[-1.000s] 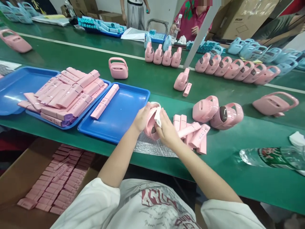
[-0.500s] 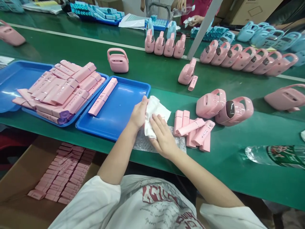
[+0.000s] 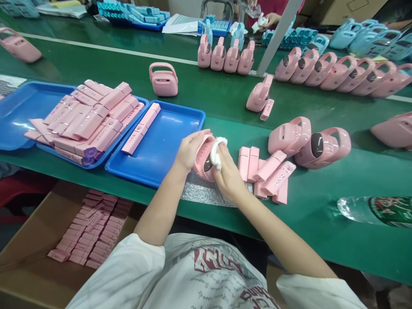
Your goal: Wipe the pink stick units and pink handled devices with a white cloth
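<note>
My left hand [image 3: 189,150] grips a pink handled device [image 3: 202,159] with a dark display, its fingers closed along the far side. Bunched under the fingers of my right hand [image 3: 228,174] is a white cloth [image 3: 218,151], pressed against the device's right side. Bubble wrap [image 3: 206,194] lies on the table beneath both hands. Just to the right is a small heap of pink stick-shaped pieces [image 3: 273,182]. Two more pink handled devices [image 3: 289,136] stand behind that heap.
A blue tray [image 3: 174,112] with one pink stick is left of my hands; beyond it, another tray holds a pile. A plastic bottle [image 3: 360,209] lies at right. Pink devices line the far side near a grey post [image 3: 273,40]. A co-worker's hand [image 3: 272,20] shows beyond.
The white cloth, spread over the front before, is now bunched at the right side, uncovering the pink device. My right hand has turned and moved slightly right.
</note>
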Demonstrator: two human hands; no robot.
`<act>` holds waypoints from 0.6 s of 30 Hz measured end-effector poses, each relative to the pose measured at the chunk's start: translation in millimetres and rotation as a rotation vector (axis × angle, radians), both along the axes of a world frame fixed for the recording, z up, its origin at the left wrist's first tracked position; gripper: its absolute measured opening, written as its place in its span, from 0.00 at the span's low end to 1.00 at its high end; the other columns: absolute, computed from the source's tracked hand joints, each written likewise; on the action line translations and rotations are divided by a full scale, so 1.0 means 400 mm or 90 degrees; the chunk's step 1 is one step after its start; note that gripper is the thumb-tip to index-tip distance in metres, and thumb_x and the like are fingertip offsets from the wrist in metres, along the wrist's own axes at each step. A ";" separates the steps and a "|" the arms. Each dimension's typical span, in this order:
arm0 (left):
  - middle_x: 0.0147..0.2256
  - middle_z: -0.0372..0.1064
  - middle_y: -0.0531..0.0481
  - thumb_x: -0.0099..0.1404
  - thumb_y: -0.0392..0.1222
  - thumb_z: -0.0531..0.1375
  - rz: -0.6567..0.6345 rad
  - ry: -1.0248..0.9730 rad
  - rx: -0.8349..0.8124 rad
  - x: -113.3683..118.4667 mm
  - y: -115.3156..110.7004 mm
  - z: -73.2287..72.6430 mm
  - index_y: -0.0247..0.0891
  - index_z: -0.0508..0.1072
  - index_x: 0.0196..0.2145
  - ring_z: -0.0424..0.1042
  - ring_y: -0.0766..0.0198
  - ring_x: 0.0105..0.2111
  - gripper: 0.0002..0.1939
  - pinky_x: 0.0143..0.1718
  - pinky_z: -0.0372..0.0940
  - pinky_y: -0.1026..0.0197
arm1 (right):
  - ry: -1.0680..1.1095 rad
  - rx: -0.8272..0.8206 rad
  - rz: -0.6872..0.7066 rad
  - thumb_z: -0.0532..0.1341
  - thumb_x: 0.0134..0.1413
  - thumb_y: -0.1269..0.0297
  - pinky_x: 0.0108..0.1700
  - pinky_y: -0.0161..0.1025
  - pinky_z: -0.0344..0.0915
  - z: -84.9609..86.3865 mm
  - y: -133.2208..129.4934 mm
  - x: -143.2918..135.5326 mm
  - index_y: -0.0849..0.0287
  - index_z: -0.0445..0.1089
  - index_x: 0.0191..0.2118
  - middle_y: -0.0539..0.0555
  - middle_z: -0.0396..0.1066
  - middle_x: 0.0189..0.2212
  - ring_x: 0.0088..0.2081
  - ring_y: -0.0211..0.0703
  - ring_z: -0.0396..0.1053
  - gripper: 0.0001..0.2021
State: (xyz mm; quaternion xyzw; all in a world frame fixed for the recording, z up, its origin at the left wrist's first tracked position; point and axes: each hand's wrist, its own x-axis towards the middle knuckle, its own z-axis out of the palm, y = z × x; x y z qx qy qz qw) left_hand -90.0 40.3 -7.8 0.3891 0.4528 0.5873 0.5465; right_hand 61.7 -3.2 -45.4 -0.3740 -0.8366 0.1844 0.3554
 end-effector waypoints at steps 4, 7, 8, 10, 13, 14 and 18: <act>0.42 0.76 0.45 0.54 0.44 0.64 -0.026 -0.011 -0.020 -0.005 -0.003 0.001 0.33 0.76 0.41 0.74 0.59 0.43 0.17 0.49 0.65 0.58 | 0.017 -0.008 0.050 0.44 0.67 0.57 0.67 0.58 0.44 0.003 -0.009 0.004 0.57 0.50 0.67 0.58 0.51 0.66 0.68 0.52 0.41 0.26; 0.44 0.75 0.43 0.50 0.38 0.66 -0.073 -0.013 -0.013 -0.008 -0.012 0.009 0.33 0.76 0.43 0.73 0.59 0.43 0.20 0.49 0.66 0.58 | 0.165 -0.181 -0.057 0.42 0.66 0.50 0.65 0.58 0.51 0.002 0.015 0.018 0.59 0.58 0.63 0.59 0.60 0.61 0.64 0.54 0.54 0.27; 0.45 0.75 0.43 0.50 0.37 0.66 -0.093 -0.014 -0.010 -0.010 -0.015 0.011 0.33 0.76 0.43 0.73 0.59 0.44 0.20 0.48 0.66 0.57 | 0.213 -0.235 -0.081 0.43 0.65 0.48 0.64 0.57 0.54 0.000 0.024 0.023 0.58 0.60 0.61 0.59 0.63 0.59 0.62 0.54 0.58 0.28; 0.46 0.74 0.43 0.48 0.34 0.66 -0.133 -0.013 0.001 -0.013 -0.020 0.015 0.34 0.76 0.44 0.73 0.57 0.45 0.22 0.48 0.67 0.56 | 0.282 -0.300 -0.106 0.46 0.64 0.45 0.63 0.55 0.56 -0.003 0.032 0.029 0.56 0.64 0.58 0.57 0.67 0.56 0.59 0.52 0.62 0.27; 0.48 0.73 0.43 0.47 0.32 0.65 -0.165 -0.021 0.010 -0.018 -0.023 0.016 0.35 0.76 0.44 0.73 0.55 0.47 0.23 0.50 0.67 0.54 | 0.327 -0.322 -0.130 0.49 0.62 0.43 0.63 0.53 0.56 -0.002 0.021 0.034 0.55 0.64 0.58 0.56 0.68 0.55 0.59 0.50 0.63 0.27; 0.48 0.73 0.43 0.47 0.31 0.65 -0.168 -0.025 0.007 -0.020 -0.023 0.016 0.35 0.76 0.44 0.73 0.54 0.48 0.23 0.51 0.67 0.54 | 0.330 -0.326 -0.133 0.49 0.62 0.43 0.63 0.52 0.57 0.000 0.014 0.035 0.55 0.64 0.58 0.56 0.68 0.55 0.59 0.50 0.62 0.27; 0.47 0.74 0.43 0.47 0.30 0.65 -0.191 -0.034 -0.011 -0.027 -0.024 0.017 0.34 0.75 0.46 0.72 0.51 0.49 0.25 0.51 0.67 0.50 | 0.328 -0.346 -0.140 0.50 0.61 0.44 0.63 0.51 0.56 0.014 -0.011 0.045 0.55 0.67 0.56 0.56 0.67 0.56 0.61 0.50 0.61 0.26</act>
